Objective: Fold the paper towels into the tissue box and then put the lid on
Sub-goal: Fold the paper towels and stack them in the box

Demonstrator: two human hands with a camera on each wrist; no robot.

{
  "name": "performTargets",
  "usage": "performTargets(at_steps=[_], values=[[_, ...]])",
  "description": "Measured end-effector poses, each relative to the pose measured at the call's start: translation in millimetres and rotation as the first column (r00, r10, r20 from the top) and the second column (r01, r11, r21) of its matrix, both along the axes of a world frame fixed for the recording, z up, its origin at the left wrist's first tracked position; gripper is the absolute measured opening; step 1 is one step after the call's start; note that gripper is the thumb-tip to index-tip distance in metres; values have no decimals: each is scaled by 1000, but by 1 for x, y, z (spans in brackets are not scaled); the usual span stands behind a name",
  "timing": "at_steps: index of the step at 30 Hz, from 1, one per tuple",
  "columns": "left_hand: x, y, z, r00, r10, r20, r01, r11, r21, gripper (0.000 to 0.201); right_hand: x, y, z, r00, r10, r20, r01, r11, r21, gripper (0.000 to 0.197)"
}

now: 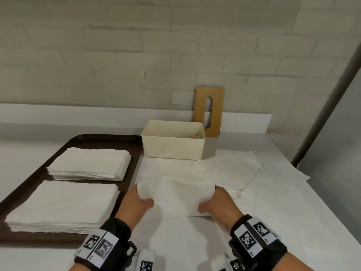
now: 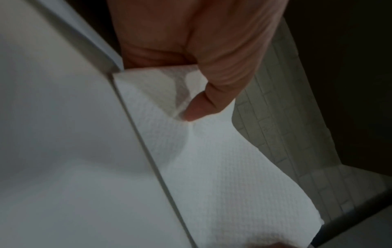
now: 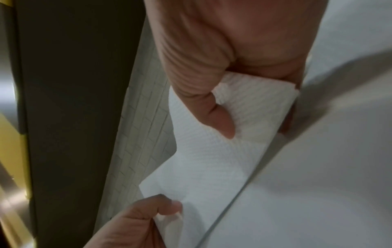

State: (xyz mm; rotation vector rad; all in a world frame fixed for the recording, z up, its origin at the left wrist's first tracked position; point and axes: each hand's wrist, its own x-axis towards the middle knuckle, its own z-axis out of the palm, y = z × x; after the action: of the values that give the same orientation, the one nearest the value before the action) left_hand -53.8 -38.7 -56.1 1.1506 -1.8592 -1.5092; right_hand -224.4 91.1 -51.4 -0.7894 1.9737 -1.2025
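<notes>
I hold one white paper towel point(image 1: 175, 194) just above the table, its far half lifted and curling back toward me. My left hand point(image 1: 140, 201) pinches its left edge, thumb on top, and the left wrist view shows that thumb pressed on the towel point(image 2: 212, 167). My right hand point(image 1: 213, 204) pinches the right edge, and the right wrist view shows its thumb on the towel point(image 3: 222, 159). Behind it stands the cream tissue box point(image 1: 172, 148), open, with some paper at the bottom. The wooden lid point(image 1: 210, 111) with a slot leans upright against the wall behind the box.
A dark brown tray point(image 1: 129, 173) on the left carries two stacks of paper towels point(image 1: 89, 163), point(image 1: 62, 206). Unfolded towels point(image 1: 234, 169) lie spread on the white table under and to the right of my hands. The table's right edge point(image 1: 332, 212) runs diagonally beside a grey panel.
</notes>
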Motion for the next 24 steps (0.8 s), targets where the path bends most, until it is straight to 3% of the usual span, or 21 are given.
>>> performTargets(at_steps=[5,10,13,16,19,22,24], values=[[-3,-20,22,1000,18,-4,-18,1000,-11,40,-15,-7,23,999,-27,-44,25,999,-47,23],[-23,-55,76,998,25,-56,-36,978,-205,38,-40,-27,73,991,-70,-114,48,980,-192,16],[-41,-83,107,984,88,-154,-129,950,-285,50,-60,-48,100,955,-174,-240,108,958,-266,31],[-62,-107,129,969,191,-156,-240,872,-426,47,-76,-72,119,900,-281,-333,155,921,-358,37],[-83,-126,138,975,203,-87,-216,798,-562,28,-91,-98,121,866,-301,-400,138,912,-387,27],[-103,-146,127,980,197,13,-149,783,-604,13,-105,-123,110,830,-253,-498,92,941,-325,31],[-114,-157,112,970,212,118,-95,780,-618,27,-114,-134,99,779,-195,-596,70,972,-226,21]])
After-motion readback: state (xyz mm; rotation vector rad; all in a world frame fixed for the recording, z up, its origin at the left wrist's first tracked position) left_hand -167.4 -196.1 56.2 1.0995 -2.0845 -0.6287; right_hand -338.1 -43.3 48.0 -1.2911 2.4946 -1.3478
